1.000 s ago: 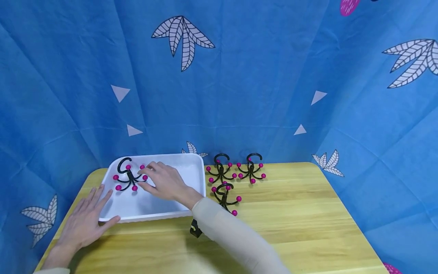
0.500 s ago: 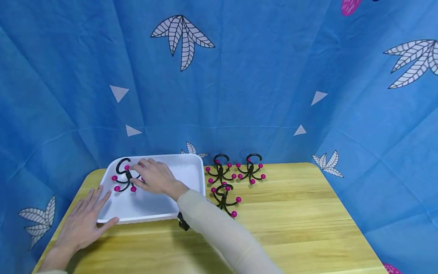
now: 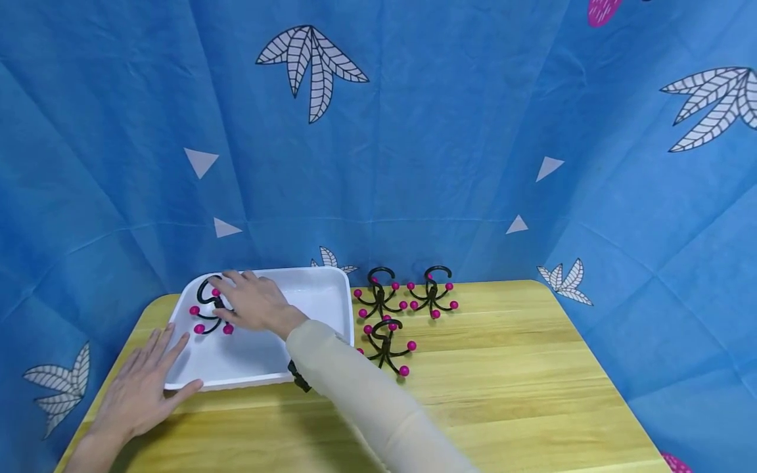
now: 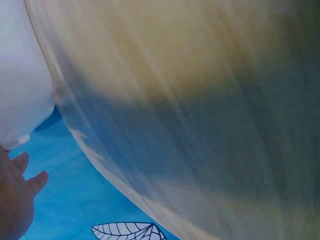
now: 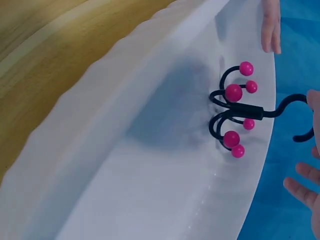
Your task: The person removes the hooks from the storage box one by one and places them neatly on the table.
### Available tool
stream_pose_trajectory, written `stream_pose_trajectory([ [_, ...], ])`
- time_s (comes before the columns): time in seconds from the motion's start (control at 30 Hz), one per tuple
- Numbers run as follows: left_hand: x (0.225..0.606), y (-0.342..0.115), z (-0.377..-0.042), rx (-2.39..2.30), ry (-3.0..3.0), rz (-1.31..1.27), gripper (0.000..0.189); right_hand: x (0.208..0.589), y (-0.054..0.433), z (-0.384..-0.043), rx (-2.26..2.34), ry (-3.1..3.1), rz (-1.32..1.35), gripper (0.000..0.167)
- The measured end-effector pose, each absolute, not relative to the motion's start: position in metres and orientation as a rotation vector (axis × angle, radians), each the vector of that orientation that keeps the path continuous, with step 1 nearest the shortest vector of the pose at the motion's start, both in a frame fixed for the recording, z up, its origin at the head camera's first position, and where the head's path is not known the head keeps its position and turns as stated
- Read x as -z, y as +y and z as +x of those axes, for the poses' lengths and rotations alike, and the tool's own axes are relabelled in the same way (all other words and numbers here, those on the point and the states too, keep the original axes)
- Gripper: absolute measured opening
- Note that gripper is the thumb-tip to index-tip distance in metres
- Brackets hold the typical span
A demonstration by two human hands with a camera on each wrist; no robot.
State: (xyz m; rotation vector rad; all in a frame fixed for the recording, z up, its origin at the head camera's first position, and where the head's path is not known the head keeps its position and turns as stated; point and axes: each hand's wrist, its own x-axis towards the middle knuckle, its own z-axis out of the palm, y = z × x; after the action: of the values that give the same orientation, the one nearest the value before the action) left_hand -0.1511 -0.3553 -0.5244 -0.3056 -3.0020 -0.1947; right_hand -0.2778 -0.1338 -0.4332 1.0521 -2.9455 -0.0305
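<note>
Resting on hook (image 3: 207, 309) in tray (image 3: 319, 289) – right hand (image 3: 254, 305), grip unclear; left hand (image 3: 142, 384) flat at tray edge

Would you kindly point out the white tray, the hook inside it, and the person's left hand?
white tray (image 3: 248, 378): head view, on its near rim.
hook in the tray (image 5: 240, 111): right wrist view, on its black stem.
left hand (image 3: 138, 394): head view, on the back of the hand.

A tray (image 3: 319, 279) is set on the left part of the bench (image 3: 503, 394), with one hook (image 3: 208, 309) lying in its far left corner. Three hooks (image 3: 387, 341) are placed just right of the tray, two behind, one in front.
</note>
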Motion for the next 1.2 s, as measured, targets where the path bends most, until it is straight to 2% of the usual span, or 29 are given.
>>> stream_pose_trajectory([
  [0.37,0.528,-0.354,-0.148,0.208,-2.984,-0.304,0.105,0.433,-0.148,-0.280,0.115,-2.986,1.054,0.074],
  [0.6,0.526,-0.354,-0.150,0.197,-3.001,-0.301,0.106,0.435,-0.146,-0.281,0.132,-3.004,1.059,0.071],
  [1.2,0.526,-0.355,-0.148,0.189,-2.969,-0.311,0.104,0.432,-0.138,-0.280,0.068,-2.794,1.101,0.036],
])
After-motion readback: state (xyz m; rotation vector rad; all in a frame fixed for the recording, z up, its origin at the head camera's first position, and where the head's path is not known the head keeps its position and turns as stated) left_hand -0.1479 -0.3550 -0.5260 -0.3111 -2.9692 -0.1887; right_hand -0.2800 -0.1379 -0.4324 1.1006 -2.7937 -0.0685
